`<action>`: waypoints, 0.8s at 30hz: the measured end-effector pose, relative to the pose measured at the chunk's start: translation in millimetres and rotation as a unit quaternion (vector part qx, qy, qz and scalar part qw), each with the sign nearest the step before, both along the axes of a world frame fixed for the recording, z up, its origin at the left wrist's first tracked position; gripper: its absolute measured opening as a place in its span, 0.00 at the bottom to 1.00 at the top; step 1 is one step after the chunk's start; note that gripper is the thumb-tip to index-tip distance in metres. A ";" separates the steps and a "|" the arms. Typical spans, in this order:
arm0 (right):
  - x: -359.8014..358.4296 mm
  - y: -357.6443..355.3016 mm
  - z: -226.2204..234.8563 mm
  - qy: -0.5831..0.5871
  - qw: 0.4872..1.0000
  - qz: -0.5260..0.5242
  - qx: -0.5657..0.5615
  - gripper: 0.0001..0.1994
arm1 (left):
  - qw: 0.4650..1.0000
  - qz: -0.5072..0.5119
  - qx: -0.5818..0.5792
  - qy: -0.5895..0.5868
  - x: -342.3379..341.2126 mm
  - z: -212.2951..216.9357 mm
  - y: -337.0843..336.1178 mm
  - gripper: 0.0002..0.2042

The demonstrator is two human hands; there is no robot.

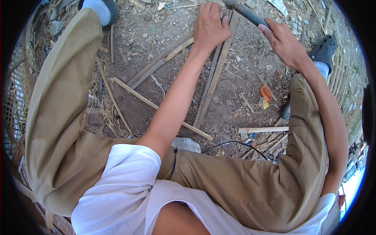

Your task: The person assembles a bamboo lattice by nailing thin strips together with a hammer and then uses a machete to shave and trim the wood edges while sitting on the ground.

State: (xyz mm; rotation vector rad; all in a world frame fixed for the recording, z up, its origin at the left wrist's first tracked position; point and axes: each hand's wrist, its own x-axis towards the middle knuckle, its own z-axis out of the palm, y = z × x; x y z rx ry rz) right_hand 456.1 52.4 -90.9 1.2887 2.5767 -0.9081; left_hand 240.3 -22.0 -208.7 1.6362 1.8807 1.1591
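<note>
Head view, looking down between two knees in khaki trousers (58,117) toward bare, stony dirt ground (243,82). Left hand (210,26) pressed down on a pair of long, thin, pale bamboo strips (213,78), fingers (223,23) curled together over their upper end, pinning them to the ground. Right hand (282,41) wrapped around the dark grey rounded handle of a tool (246,12), fingers clamped on it; the tool's head cut off at the top edge, kind not told. Handle angled up and left, ending just above the left hand. More split bamboo slats (156,64) crossed beside the held strips, another long slat (156,105) lying diagonally underneath. Scrap of orange wrapper (266,93) on the dirt near the right knee. Woven bamboo mat (15,90) at the left rim. Thin black cord (235,143) over the right thigh.
</note>
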 end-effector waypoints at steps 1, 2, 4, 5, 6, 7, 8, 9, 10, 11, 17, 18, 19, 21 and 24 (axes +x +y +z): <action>-3.7 -0.8 5.7 0.025 0.999 0.013 0.027 0.23 | 1.000 -0.001 -0.006 -0.004 0.0 -0.4 0.1 0.10; -10.3 2.2 13.4 0.048 0.999 -0.012 -0.014 0.22 | 1.000 -0.003 -0.011 -0.006 -1.7 -1.4 3.9 0.10; -7.6 -3.1 2.8 0.094 0.995 -0.012 0.006 0.22 | 1.000 -0.001 -0.003 0.004 -1.1 -5.4 -0.1 0.09; -3.9 -1.6 0.3 0.115 0.993 -0.014 0.026 0.22 | 1.000 -0.003 0.004 0.007 0.0 -4.6 1.0 0.09; -1.5 -5.1 -6.2 0.075 0.996 -0.017 0.044 0.22 | 1.000 -0.005 0.012 0.009 1.1 -3.7 1.5 0.09; 1.4 -3.3 -5.1 0.022 0.999 -0.020 0.012 0.22 | 1.000 -0.006 0.019 0.011 2.1 -2.9 2.7 0.09; -3.4 -1.4 -1.9 -0.031 0.999 -0.019 -0.022 0.22 | 1.000 -0.004 0.021 0.006 1.8 -1.6 3.4 0.09; -5.9 1.1 1.8 -0.084 0.995 -0.019 -0.055 0.22 | 1.000 -0.003 0.023 0.000 1.0 -0.5 3.2 0.09; -5.5 4.8 7.1 -0.049 0.999 0.004 -0.021 0.21 | 1.000 -0.001 0.025 -0.006 0.9 0.4 5.2 0.09; -7.8 2.0 10.7 0.009 1.000 0.002 -0.004 0.21 | 1.000 -0.002 0.017 0.000 0.4 -0.6 1.8 0.09; 0.2 -2.3 7.4 -0.003 1.000 -0.009 -0.009 0.19 | 0.999 -0.001 0.043 0.019 0.0 -5.4 1.4 0.13; 8.4 -3.9 1.0 -0.005 1.000 0.003 -0.004 0.19 | 1.000 -0.016 0.010 0.015 -0.7 -1.3 1.7 0.15; 17.4 -6.0 -5.4 -0.007 1.000 0.015 0.001 0.18 | 0.999 -0.031 -0.023 0.011 -3.0 2.8 1.8 0.16; 15.1 -11.9 -5.2 0.013 0.999 0.028 0.006 0.18 | 0.998 -0.046 -0.048 0.004 -5.8 2.4 -1.6 0.18; 5.5 -17.5 7.0 0.094 0.994 0.031 0.056 0.18 | 0.999 -0.039 -0.005 -0.003 -9.5 -8.4 3.5 0.21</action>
